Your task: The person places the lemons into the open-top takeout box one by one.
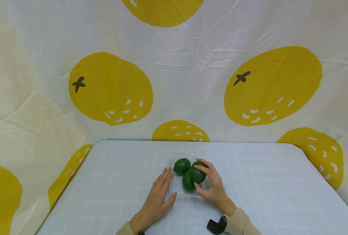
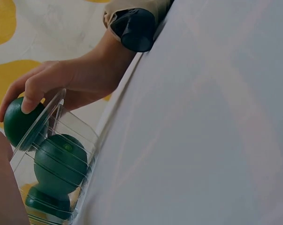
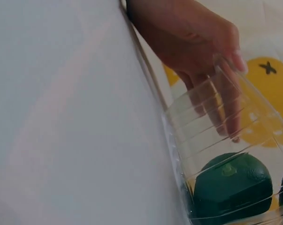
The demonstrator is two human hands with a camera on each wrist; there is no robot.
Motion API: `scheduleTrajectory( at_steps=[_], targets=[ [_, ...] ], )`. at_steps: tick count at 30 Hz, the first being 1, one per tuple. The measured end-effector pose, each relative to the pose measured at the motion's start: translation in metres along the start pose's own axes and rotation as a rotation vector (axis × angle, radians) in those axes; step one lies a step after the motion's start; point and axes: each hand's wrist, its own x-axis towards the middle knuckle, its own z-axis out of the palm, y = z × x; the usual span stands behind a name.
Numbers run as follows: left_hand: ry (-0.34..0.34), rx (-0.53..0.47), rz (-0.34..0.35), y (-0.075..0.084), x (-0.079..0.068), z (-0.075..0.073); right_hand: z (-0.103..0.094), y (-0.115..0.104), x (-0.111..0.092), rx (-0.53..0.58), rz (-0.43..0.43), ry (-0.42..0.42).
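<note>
A clear plastic box (image 1: pixel 177 190) stands on the table with two dark green limes (image 1: pixel 181 165) inside it, one toward the back and one (image 1: pixel 188 183) nearer the front. My right hand (image 1: pixel 214 186) grips a third lime (image 1: pixel 198 173) between thumb and fingers, at the box's right side. In the left wrist view this lime (image 2: pixel 19 119) shows at the level of the rim, above the others. My left hand (image 1: pixel 156 200) lies along the box's left side, fingers extended. From the right wrist, the left hand (image 3: pixel 197 47) appears at the rim, partly behind the ribbed clear wall.
A pale checked cloth (image 1: pixel 109 182) covers the table around the box. Behind and to the left hangs a white sheet (image 1: pixel 188 91) printed with large yellow fruits. A black wrist strap (image 1: pixel 217 225) sits at the right cuff.
</note>
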Motion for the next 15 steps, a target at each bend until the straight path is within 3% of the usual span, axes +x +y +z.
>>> scheduleTrajectory(
  at_steps=[6, 15],
  targets=[
    [-0.001, -0.005, 0.001, -0.001, 0.0, 0.0, 0.004, -0.004, -0.001, -0.009, -0.044, -0.049],
    [0.001, -0.018, 0.007, -0.001, 0.0, 0.001, 0.013, 0.016, -0.024, -0.015, -0.011, -0.125]
  ],
)
